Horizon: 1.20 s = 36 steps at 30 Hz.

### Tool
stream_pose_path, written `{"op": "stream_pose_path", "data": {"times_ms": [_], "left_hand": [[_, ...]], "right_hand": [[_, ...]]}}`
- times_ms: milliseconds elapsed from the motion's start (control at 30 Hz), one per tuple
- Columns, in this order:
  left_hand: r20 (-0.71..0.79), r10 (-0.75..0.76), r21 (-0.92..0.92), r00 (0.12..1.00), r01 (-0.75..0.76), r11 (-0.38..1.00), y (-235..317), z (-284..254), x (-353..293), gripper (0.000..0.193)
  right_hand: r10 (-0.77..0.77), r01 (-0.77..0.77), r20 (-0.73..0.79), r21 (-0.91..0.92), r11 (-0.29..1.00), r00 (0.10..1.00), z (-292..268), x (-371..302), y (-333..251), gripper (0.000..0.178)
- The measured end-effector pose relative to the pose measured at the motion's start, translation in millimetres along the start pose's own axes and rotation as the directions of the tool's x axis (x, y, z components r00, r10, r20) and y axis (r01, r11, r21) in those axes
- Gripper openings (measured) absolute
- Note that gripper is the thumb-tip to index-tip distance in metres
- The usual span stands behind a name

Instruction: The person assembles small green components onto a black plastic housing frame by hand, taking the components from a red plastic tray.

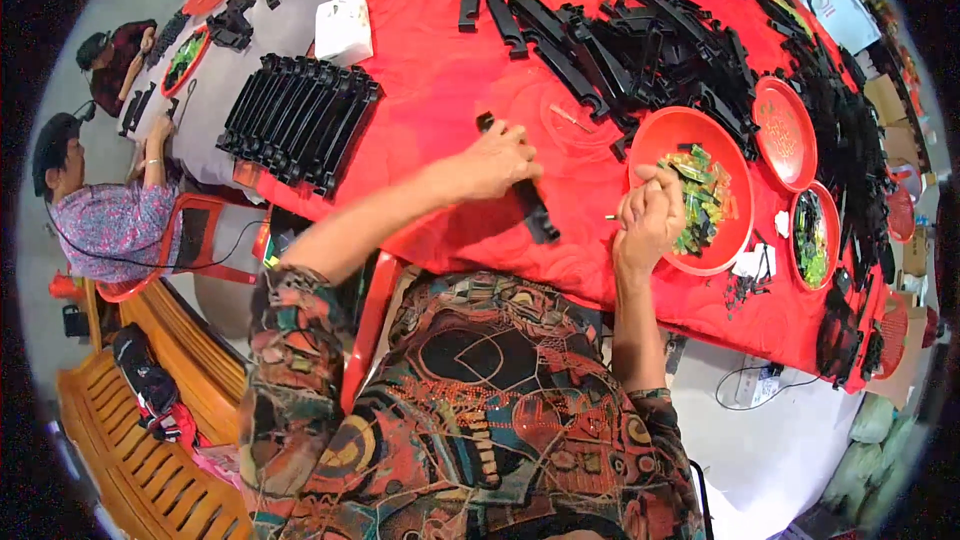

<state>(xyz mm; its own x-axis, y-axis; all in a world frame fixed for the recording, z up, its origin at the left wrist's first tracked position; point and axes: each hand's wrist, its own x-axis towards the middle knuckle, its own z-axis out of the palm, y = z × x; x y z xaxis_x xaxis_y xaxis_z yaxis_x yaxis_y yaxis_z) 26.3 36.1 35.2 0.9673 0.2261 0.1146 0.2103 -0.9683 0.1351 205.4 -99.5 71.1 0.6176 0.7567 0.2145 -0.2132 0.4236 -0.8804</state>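
My left hand (pixel 497 161) is closed around a long black plastic piece (pixel 535 215), whose far and near ends stick out on both sides of the fingers. It holds the piece slanted just above the red tablecloth (pixel 425 120). At the left rim of a red bowl (pixel 648 128), my right hand (pixel 652 217) has its fingers pinched together. A thin tip pokes out on its left side, too small to name. Inside the bowl lie small green, yellow and orange pieces (pixel 703 190).
A big heap of black pieces (pixel 640 50) covers the far right. Left stands a neat row of black pieces (pixel 298 118) beside a white box (pixel 343 28). Two smaller red dishes (pixel 783 92) (pixel 797 225) lie right. Two people (pixel 110 210) (pixel 112 65) sit left; below is a wooden bench (pixel 150 440).
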Motion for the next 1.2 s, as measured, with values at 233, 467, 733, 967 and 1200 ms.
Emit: {"op": "stream_pose_path", "data": {"times_ms": [233,467,733,967,1200], "left_hand": [[0.056,-0.031,0.008,0.998,0.031,1.0,-41,-2,0,0.027],[-0.026,-0.139,0.038,0.99,0.14,0.989,-75,-11,6,0.026],[0.045,-0.047,0.175,0.998,0.039,0.984,-60,-9,-6,0.031],[-0.351,-0.592,-0.115,0.726,0.594,0.796,13,-9,-14,0.035],[-0.378,-0.77,-0.279,0.514,0.73,0.624,61,29,0,0.041]], "right_hand": [[0.133,-0.046,0.143,-0.495,0.868,0.981,-10,-22,31,0.012],[0.162,0.386,0.477,-0.834,0.394,0.864,1,-74,57,0.034],[0.383,0.529,0.628,-0.777,0.34,0.677,22,-83,63,0.022],[0.33,0.335,0.437,-0.885,0.322,0.837,-19,-57,56,0.017],[0.204,0.239,0.284,-0.946,0.22,0.937,-27,-11,63,0.015]]}}
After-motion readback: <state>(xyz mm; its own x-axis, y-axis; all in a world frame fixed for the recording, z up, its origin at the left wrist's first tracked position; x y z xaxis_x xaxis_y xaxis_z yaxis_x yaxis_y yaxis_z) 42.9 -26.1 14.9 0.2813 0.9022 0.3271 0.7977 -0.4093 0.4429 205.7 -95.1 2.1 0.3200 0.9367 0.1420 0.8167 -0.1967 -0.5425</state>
